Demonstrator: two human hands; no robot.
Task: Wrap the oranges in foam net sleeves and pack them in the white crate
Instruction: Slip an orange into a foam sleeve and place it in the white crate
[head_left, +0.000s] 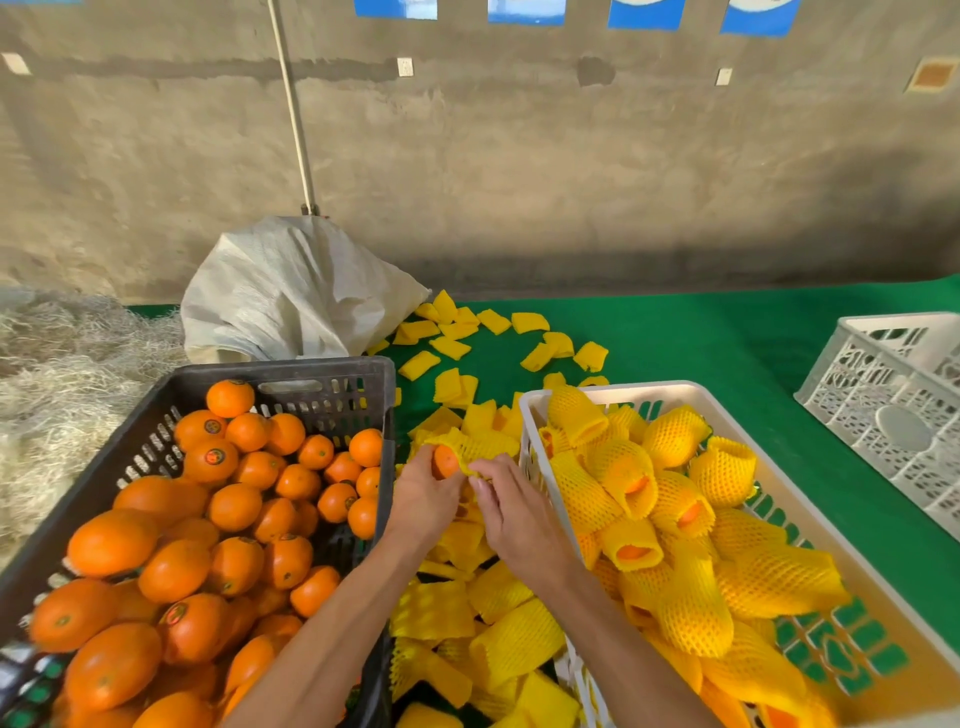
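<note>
Left hand (427, 496) is curled around an orange (445, 461) from the near side, and that orange is about halfway into a yellow foam net sleeve (480, 445). Right hand (511, 512) pinches the open edge of the same sleeve between thumb and fingertips, just beside the left hand. Both are held up over the gap between the two crates, above a messy heap of loose sleeves (498, 618) lying flat on the green counter (717, 343).

To the left sits a black crate (291, 371) loaded with bare oranges (176, 545), a few with little round stickers on them. To the right is the white crate (540, 400), touching the sleeve heap, and it already has a good pile of wrapped oranges (675, 519) in it, with orange peeking out of the open sleeve ends here and there. Part of its slotted floor shows at the near right corner.

Further back, more flat sleeves (530, 322) are scattered across the counter, next to a slumped whitish woven sack (291, 291). A second white crate (893, 405) sits off at the right edge, well apart from the first. Dry straw (62, 374) is piled at the far left, and a pale pole (293, 114) leans up the concrete wall (571, 166) behind the sack.
</note>
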